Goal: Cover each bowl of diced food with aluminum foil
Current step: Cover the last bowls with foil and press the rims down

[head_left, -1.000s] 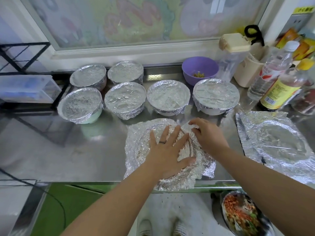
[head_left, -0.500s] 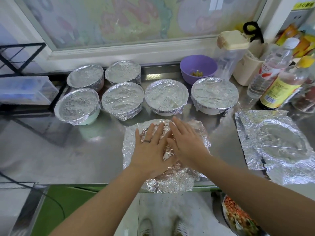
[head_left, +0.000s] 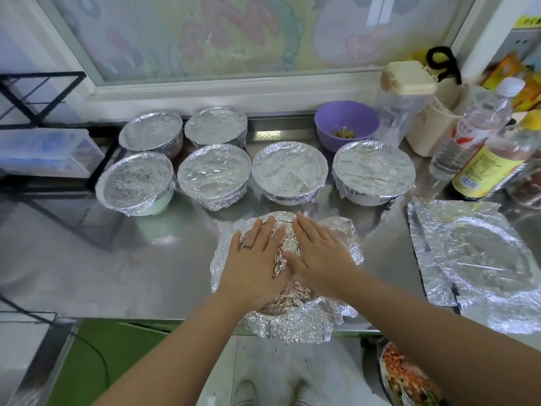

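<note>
A crumpled sheet of aluminum foil [head_left: 342,235] lies over a round dish at the steel counter's [head_left: 87,259] front edge. My left hand [head_left: 254,259] and my right hand [head_left: 322,256] press flat on top of the foil side by side, fingers straight. Behind them stand several foil-covered bowls, among them one at the far right [head_left: 374,171] and one at the left [head_left: 135,183]. An uncovered purple bowl [head_left: 345,124] with a little diced food sits at the back.
A second foil-covered flat dish [head_left: 480,259] lies at the right. Bottles [head_left: 480,168] and a beige container [head_left: 430,130] crowd the back right corner. A bowl of diced food [head_left: 409,379] shows below the counter edge. A black wire rack [head_left: 38,112] stands left.
My right hand has moved from the foil's right rim to its top, beside my left hand. Both hands now lie flat on the foil a little further forward.
</note>
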Demonstrator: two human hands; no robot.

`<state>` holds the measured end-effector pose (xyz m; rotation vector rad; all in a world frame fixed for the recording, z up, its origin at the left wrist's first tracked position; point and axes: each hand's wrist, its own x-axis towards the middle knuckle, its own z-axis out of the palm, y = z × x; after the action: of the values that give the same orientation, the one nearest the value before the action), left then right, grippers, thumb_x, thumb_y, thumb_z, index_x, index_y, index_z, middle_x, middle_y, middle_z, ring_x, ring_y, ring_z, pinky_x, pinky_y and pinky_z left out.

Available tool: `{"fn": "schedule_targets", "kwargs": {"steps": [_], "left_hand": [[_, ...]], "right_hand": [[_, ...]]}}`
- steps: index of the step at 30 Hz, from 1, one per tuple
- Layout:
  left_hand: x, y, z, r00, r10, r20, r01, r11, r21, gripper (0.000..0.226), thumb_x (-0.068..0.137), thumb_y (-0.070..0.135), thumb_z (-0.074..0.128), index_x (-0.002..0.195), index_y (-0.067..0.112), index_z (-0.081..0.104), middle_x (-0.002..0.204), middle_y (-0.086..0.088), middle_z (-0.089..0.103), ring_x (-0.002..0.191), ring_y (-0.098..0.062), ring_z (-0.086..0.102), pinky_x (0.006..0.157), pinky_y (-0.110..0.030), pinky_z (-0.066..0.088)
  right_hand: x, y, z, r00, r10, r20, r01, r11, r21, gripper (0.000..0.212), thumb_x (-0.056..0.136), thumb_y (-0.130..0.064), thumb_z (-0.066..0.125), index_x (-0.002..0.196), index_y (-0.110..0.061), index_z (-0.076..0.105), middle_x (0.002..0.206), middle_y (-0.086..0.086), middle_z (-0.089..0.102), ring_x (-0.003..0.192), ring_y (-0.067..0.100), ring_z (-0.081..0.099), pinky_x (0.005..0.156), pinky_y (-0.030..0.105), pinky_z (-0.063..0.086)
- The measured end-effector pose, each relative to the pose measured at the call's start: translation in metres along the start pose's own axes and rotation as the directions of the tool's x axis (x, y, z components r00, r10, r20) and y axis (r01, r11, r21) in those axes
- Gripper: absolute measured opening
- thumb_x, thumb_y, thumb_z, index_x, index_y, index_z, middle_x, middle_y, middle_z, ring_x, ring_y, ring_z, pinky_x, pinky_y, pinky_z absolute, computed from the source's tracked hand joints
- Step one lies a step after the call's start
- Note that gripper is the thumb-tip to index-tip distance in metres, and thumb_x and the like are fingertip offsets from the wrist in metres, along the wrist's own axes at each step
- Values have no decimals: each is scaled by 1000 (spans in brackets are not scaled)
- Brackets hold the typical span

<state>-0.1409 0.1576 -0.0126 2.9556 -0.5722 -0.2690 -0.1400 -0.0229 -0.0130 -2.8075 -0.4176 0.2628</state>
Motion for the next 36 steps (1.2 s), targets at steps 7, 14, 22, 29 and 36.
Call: {"fn": "schedule_targets", "kwargs": {"steps": [7,14,22,29,36], "left_hand": [[4,-12,0,977,37,-210,-68,988,-140,65,99,48,23,158,20,30,164,4,28,151,-14,23,125,-35,18],[6,-18,8,970,-77,-231,-21,919,-394,61,103,44,26,156,16,36,160,1,37,147,-15,31,124,-34,22],[4,-24,5,928,-348,-134,86,551,-830,35,108,18,44,139,28,57,133,23,58,123,11,50,112,-19,37],[3,-26,-11,898,-398,187,291,219,-931,33,110,35,35,117,36,68,112,8,74,95,2,69,71,-9,49],[-37,31,8,742,-616,-266,191,574,-797,46,110,24,34,156,19,36,160,10,32,149,-3,20,123,-24,14]], "right_hand": [[32,-12,-8,969,-241,-50,238,969,-62,72,100,-48,7,156,-10,31,160,6,35,148,20,28,126,34,13],[41,-10,-4,979,-188,-78,184,981,-55,59,105,-43,21,153,-12,35,147,5,48,134,22,44,115,36,33],[46,-13,2,989,-132,-62,121,979,-163,55,105,-43,24,152,-16,30,133,4,51,119,23,50,102,39,42],[44,-17,-1,993,-103,-62,89,976,-197,57,106,-44,23,154,-15,25,138,5,49,124,25,47,105,40,40],[40,-24,1,995,7,-95,-26,978,-208,68,102,-48,13,157,-8,24,137,8,51,122,27,49,102,42,42]]}}
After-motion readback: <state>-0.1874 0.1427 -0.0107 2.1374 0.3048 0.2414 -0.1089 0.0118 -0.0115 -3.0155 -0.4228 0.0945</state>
